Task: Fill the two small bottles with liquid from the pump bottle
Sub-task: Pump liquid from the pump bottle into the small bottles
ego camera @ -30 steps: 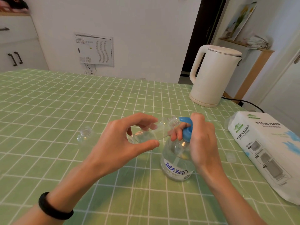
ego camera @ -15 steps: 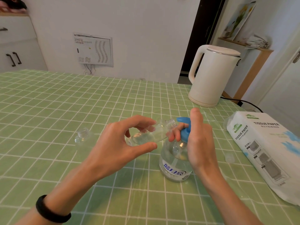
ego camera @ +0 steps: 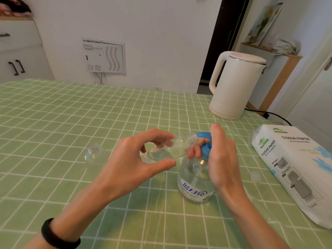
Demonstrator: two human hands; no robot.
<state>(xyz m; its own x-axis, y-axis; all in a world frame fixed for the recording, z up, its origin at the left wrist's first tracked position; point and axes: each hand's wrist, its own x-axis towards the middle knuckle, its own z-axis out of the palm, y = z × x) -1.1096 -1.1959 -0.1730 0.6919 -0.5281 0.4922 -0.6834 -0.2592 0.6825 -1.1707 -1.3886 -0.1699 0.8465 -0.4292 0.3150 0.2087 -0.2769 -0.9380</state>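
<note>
Well, the left hand [ego camera: 136, 159] has a loose, curled grip on one small bottle [ego camera: 172, 148], thumb under and fingers over. It holds the bottle in the air, tipped almost onto its side, with the open mouth right at the blue pump head [ego camera: 204, 148] of the pump bottle [ego camera: 195, 182], which stands on the tabletop [ego camera: 53, 123]. The right hand [ego camera: 222, 159] wraps that pump head, fingers curled beneath it and thumb raised. To my eye this is the first bottle being filled; a little clear liquid seems to lie along its lower side. I'd set the mouth snug under the outlet and press slowly, straight down, so the big bottle doesn't rock and nothing dribbles. Tipped any flatter, it may spill back. The other small bottle [ego camera: 93, 151] stands uncapped, well to the left.
</note>
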